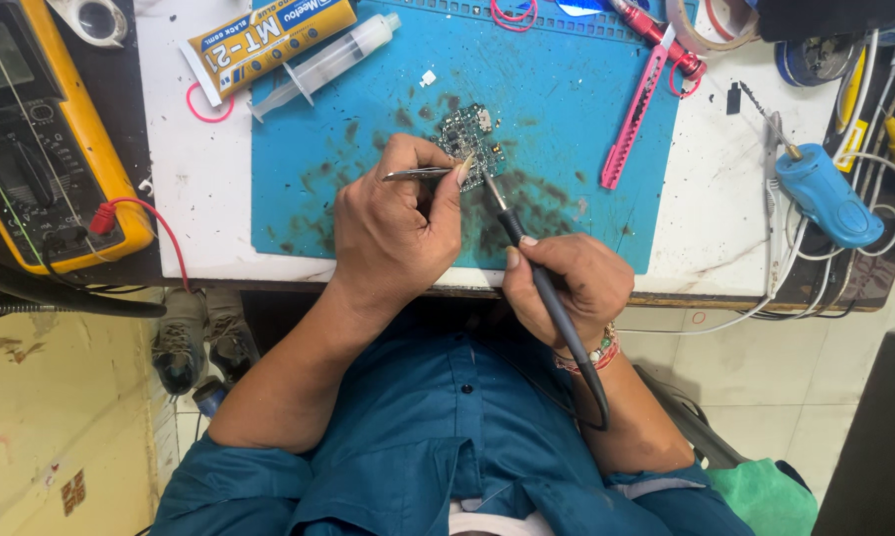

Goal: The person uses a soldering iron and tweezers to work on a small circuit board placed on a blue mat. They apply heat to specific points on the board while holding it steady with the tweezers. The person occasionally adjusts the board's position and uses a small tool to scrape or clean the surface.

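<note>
Nearest the camera, the right hand (567, 288) is closed in a pen grip round the dark handle of a soldering iron (537, 278). The iron's long axis runs on a slant from the cable end near the wrist, low and to the right, up and left to its metal tip, which points away from the body and meets the lower right edge of the circuit board (472, 144). The cable drops below the wrist and is lost against the blue shirt.

Just to its left, the left hand (398, 223) has thumb and forefinger pressed together on a pair of tweezers (423, 174). The tweezers lie almost level, their long axis running left to right; the fingers cover the end nearest the board, so whether the points grip anything cannot be made out.

The small green circuit board lies flat on the blue mat (586, 129), just beyond the left fingertips and touching or nearly touching them. Its parts are too small to tell apart, and the left forefinger hides its near left corner. Dark stains speckle the mat around it.

Farther out on the bench (705, 218) lie a clear syringe (328, 62) and a yellow glue tube (269, 40), both slanting up to the right, and a pink utility knife (638, 109) standing steeply. A yellow multimeter (41, 139) at the left and a blue tool (827, 194) at the right are partly cut off or tangled in wires.
</note>
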